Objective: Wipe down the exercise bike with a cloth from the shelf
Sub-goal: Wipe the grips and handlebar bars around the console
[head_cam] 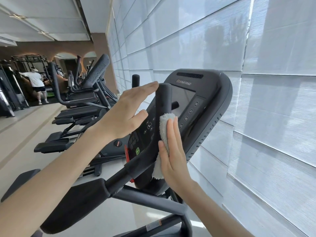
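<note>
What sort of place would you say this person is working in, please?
Almost certainly a gym. The exercise bike being wiped has a Star Trac console, a row of cardio machines stands to the left, and weight racks stand at the far end.

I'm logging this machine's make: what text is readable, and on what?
"STAR TRAC": top of the dark grey plastic bike console.
"24": top round console button.
"27": second button.
"30": third button.
"33": bottom button.
Too small: white print left of the screen; pale frame sticker.

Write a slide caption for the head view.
Right hand presses grey cloth against the bike handlebar; open left hand touches its top.
</note>
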A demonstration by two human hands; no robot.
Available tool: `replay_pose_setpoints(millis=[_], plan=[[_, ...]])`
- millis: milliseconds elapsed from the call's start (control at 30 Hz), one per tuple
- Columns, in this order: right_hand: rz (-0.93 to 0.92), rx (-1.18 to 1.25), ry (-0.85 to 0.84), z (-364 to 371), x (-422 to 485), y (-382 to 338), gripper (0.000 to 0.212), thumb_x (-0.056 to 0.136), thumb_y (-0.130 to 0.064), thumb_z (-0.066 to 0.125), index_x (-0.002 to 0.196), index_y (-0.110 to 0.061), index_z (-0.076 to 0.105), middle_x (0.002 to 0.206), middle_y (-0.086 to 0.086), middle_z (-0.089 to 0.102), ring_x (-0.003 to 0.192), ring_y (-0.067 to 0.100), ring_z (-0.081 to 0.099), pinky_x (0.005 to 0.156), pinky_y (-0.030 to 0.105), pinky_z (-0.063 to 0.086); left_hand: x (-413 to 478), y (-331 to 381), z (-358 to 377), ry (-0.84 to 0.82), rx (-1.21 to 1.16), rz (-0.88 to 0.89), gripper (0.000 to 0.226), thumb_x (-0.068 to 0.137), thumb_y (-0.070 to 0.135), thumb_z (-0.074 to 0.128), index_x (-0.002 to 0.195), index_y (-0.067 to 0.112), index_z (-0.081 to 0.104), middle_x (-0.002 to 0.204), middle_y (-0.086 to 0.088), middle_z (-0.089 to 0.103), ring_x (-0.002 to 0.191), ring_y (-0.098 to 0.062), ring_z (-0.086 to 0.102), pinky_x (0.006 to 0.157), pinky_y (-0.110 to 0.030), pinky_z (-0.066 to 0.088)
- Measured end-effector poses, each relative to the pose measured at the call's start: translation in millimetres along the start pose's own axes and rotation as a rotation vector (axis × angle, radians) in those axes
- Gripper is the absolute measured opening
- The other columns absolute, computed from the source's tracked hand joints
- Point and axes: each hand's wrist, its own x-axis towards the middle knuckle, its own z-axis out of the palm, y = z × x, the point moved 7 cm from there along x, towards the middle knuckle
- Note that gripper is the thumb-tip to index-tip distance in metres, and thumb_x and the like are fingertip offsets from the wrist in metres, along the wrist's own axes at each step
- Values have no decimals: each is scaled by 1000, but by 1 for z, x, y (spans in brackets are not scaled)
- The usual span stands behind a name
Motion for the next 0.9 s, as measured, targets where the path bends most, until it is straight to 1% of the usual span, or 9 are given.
replay_pose_setpoints(millis=[67,200,300,467,567,633,767,833,900], plan=[[-13,-10,20,-7,18,-6,57,101,-18,34,148,-22,0,159,-3,-2,145,2,-3,113,12,2,0,0,0,-9,0,0,67,86,13,42,151,21,28,155,11,29,141,2,20,116,-16,9],[-63,-49,47,-27,69,-21,57,102,-14,36,149,-18,4,159,2,8,145,5,5,114,12,6,-1,3,0,-9,-10,-8,69,85,12,43,152,19,27,157,7,29,143,-5,21,118,-29,15],[-60,-18,48,-34,91,-30,55,102,-15,36,151,-17,11,158,2,16,145,7,12,114,12,10,-1,3,0,-8,-7,-11,70,84,10,43,152,18,27,157,6,28,144,-5,21,118,-23,11],[-35,23,50,-21,50,-15,57,101,-15,36,150,-16,7,159,0,10,145,3,7,115,14,7,-3,3,0,-11,-28,-42,71,85,10,42,152,24,25,156,12,26,143,-2,20,120,-29,15],[2,40,19,-2,4,1,57,102,-18,34,148,-26,1,159,-6,4,145,1,2,116,17,5,-4,3,1,-13,-41,-59,70,85,11,42,152,22,26,154,14,26,142,-1,20,120,-36,19],[-18,9,22,3,-8,5,56,102,-22,32,146,-31,-1,158,-8,1,145,4,0,116,16,4,-3,3,0,-12,-44,-63,70,84,11,41,152,22,27,152,16,26,140,3,20,119,-34,19],[-97,-91,32,-8,22,-7,58,102,-10,34,147,-21,-1,157,-3,-3,146,9,-3,116,17,3,-1,1,-1,-29,-51,-38,70,83,10,41,151,21,29,152,16,26,138,10,18,116,-15,10],[-147,-148,57,-19,51,-20,59,100,-6,35,147,-18,2,155,-4,-2,146,9,-2,117,19,5,0,-2,-2,-44,-87,-26,70,83,10,42,151,24,28,151,18,27,139,10,18,116,-13,10],[-173,-209,82,-26,74,-31,57,101,-6,36,149,-17,7,154,-4,2,147,12,1,118,23,9,2,-6,-3,-47,-107,7,71,82,9,43,150,25,30,153,15,31,142,3,21,118,-18,12]])
